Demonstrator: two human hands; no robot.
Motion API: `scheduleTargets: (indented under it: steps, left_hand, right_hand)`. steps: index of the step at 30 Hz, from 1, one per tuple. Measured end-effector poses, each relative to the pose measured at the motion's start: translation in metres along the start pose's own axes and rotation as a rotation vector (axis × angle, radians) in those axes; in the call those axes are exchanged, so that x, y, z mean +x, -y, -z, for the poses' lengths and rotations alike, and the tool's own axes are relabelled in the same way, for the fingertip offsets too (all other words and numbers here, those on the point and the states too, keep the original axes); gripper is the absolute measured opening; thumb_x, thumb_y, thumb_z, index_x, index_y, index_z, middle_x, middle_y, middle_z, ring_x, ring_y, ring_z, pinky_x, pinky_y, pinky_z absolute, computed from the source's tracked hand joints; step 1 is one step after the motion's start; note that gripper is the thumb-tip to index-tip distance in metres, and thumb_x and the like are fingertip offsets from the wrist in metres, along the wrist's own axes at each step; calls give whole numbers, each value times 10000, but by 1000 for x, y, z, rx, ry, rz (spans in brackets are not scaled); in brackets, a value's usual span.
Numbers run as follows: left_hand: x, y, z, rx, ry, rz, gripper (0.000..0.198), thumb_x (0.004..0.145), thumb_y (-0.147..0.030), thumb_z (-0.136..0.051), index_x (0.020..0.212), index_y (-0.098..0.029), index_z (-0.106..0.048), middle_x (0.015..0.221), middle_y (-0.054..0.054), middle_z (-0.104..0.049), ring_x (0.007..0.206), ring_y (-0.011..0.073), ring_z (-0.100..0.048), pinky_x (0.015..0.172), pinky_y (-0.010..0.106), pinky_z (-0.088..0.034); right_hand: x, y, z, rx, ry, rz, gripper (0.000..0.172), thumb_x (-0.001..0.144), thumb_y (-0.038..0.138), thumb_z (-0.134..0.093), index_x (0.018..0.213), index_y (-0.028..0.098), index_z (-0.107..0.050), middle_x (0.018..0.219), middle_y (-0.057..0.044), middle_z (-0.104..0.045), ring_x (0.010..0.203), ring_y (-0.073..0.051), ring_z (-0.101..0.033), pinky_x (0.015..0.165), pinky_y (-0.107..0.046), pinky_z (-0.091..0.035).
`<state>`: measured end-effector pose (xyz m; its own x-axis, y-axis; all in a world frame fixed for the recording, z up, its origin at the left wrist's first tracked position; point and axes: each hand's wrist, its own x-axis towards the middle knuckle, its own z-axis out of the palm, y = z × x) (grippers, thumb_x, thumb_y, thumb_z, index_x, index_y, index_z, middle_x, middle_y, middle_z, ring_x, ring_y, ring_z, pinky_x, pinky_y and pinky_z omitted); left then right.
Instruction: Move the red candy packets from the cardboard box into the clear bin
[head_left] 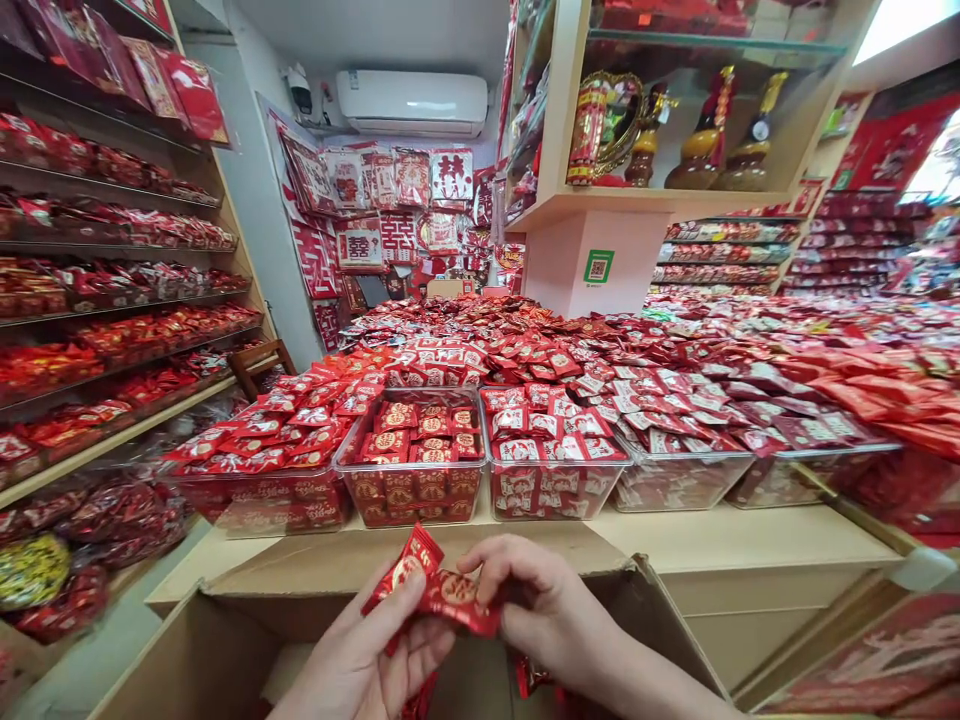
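Above an open cardboard box (pixel 232 625), my left hand (pixel 375 640) grips red packets with gold print, its thumb pressed on the gold circle of one red packet (pixel 411 568). A second red packet (pixel 456 590) lies between my two hands. The bent fingers of my right hand (pixel 536 595) pinch this packet's right end. Lower down inside the box, another red packet (pixel 531 676) shows partly beneath my right wrist. How many packets my left hand holds is hidden by its fingers.
Beyond the box, clear plastic bins stand along a pale counter (pixel 757 535): one bin (pixel 412 490) holds gold-printed red packets, another bin (pixel 559 490) red and white ones. Heaps of packets (pixel 525 340) cover the table behind. Stocked shelves (pixel 112 245) rise at left; a pillar (pixel 592 240) stands behind.
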<state>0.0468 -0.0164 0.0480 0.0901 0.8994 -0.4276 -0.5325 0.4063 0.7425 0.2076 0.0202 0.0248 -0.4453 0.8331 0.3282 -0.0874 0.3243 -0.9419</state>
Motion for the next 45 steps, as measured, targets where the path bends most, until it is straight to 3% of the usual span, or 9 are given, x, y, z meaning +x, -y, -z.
scheduleTargets:
  steps: [3,10,13,17,20,24,29,41,45]
  left_hand:
    - [5,0,-2,31,1,-173,613,582,-150,-748,1136,-230,-499,834,30,-723,860,225,-660,735,313,-532]
    - [43,8,-16,89,-79,-375,751,566,-189,-748,1211,-263,-371,829,-4,-707,812,202,-661,712,299,-532]
    - [62,2,-8,264,-38,-348,621,654,-341,-675,1189,-224,-384,869,38,-695,759,208,-659,662,312,-530]
    - [74,-32,35,1049,78,-445,386,758,-408,-531,1111,-252,-541,817,25,-695,758,212,-638,736,332,-493]
    - [75,-54,66,1323,-51,-517,360,734,-424,-522,1053,-276,-602,937,19,-695,915,235,-605,848,332,-441]
    - [78,-54,79,1277,-183,-497,428,772,-436,-427,1141,-250,-539,729,3,-709,691,215,-646,715,315,-503]
    - [80,-39,87,1216,-307,-670,358,759,-392,-421,1005,-226,-621,1157,59,-608,1135,270,-484,981,396,-329]
    - [79,-51,102,1224,-56,-619,297,816,-381,-442,1027,-210,-563,958,32,-606,938,190,-559,845,283,-411]
    - [77,-56,102,964,-47,-530,335,721,-357,-582,1012,-196,-544,927,24,-671,853,196,-598,757,278,-452]
  right_hand:
    - [-2,-1,-3,-56,-17,32,98,713,100,-508,697,184,-559,1004,-50,-567,933,-151,-541,819,-292,-406]
    - [18,-8,-6,644,-195,-420,361,673,444,-626,851,179,-457,818,-29,-562,668,-133,-570,572,-283,-475]
    - [21,-17,-1,488,-232,-351,408,590,447,-696,759,166,-453,700,0,-535,577,-104,-516,530,-259,-459]
    - [26,-11,18,209,-269,-197,278,710,384,-607,860,183,-487,717,-7,-541,612,-110,-501,562,-243,-428]
    - [57,10,37,-21,-302,-51,302,758,323,-546,1024,216,-450,850,-31,-569,766,-146,-540,669,-267,-435]
    - [138,21,46,-486,-258,-164,224,751,252,-521,962,193,-471,733,-5,-564,631,-134,-564,565,-247,-434]
    - [207,-14,25,-689,-151,-409,245,752,195,-515,984,126,-475,829,-64,-613,483,-101,-578,434,-202,-416]
    - [197,-18,2,-1194,-48,-278,149,701,159,-535,768,60,-625,916,-218,-594,882,-292,-561,763,-375,-410]
    - [167,-4,-8,-1137,-29,-75,204,789,173,-446,915,123,-598,977,-122,-584,946,-190,-520,837,-289,-374]
